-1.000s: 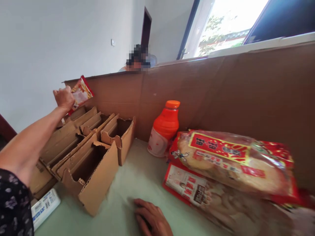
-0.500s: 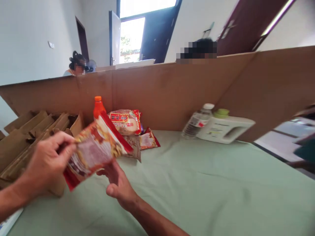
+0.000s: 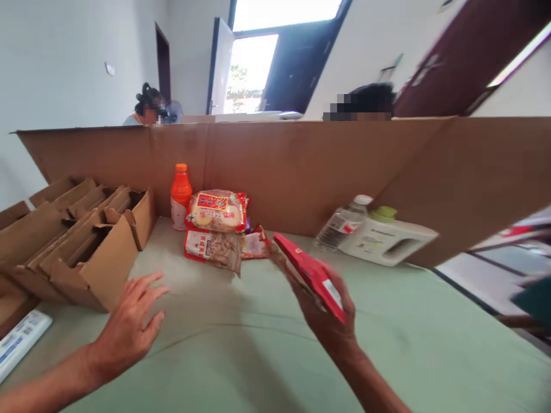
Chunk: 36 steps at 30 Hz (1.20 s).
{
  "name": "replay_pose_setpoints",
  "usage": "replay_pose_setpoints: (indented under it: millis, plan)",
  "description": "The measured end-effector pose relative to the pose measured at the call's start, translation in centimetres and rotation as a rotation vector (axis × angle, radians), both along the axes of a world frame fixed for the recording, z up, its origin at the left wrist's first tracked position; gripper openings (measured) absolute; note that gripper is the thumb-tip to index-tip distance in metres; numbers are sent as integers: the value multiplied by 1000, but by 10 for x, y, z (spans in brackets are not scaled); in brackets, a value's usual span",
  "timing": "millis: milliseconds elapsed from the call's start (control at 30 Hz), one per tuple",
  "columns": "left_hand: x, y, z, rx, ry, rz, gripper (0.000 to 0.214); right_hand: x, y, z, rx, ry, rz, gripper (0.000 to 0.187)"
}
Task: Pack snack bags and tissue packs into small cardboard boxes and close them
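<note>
My right hand (image 3: 329, 318) grips a red snack packet (image 3: 310, 272) and holds it edge-on above the green tabletop (image 3: 258, 350). My left hand (image 3: 129, 327) hovers open over the table with fingers spread, close to the front cardboard box (image 3: 101, 267). Behind the hands lie snack bags: a rice-cracker bag (image 3: 217, 210) stacked on another packet (image 3: 213, 249), with a small red packet (image 3: 256, 244) beside them. An orange bottle (image 3: 181, 195) stands upright against the cardboard wall.
A tall cardboard partition (image 3: 301, 166) fences the table's far side. Several open cardboard boxes (image 3: 51, 229) crowd the left. A water bottle (image 3: 342, 223) and white jug (image 3: 390, 241) lie at right. A white box (image 3: 21, 341) sits at the left edge. People sit beyond the partition.
The red snack packet passed from my left hand to my right hand and moved rightward. My left hand let go and opened over the table.
</note>
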State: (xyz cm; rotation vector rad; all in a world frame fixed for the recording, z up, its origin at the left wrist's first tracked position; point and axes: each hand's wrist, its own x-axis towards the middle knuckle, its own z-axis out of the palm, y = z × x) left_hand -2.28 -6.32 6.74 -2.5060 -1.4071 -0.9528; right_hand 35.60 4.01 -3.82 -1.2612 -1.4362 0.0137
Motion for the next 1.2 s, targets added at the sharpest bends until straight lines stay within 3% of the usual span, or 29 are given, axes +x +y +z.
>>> replay_pose_setpoints:
  millis: [67,167,233,300,433,567,700,767,867,1067,1200]
  plan:
    - [-14,-10,5,180,58,105,31,5,25,-26,29,-220,2,62]
    - [-36,-25,16,365,49,355,30,-12,42,-68,-85,-384,105,65]
    - [-53,-33,19,423,33,505,32,-27,33,-89,-152,-402,96,65]
    - [-72,-33,17,411,42,574,37,-40,13,-101,-223,-398,65,63]
    - [-104,-8,2,286,21,593,49,-60,-35,-103,-353,-457,89,48]
    - [-116,25,-10,172,-25,604,35,-73,-69,-93,-428,-494,142,45]
    - [-114,30,-8,162,-45,585,20,-72,-90,-90,-470,-450,200,40]
    - [-108,21,-4,138,-59,529,16,-70,-96,-93,-460,-392,242,39]
    - [-86,-3,0,50,-118,296,15,-68,-100,-90,-408,-258,305,37]
    - [-14,-52,4,-138,-97,-208,11,-60,-128,-47,-357,150,374,57]
    - [15,-67,3,-132,-71,-368,20,-46,-152,-32,-361,374,351,55]
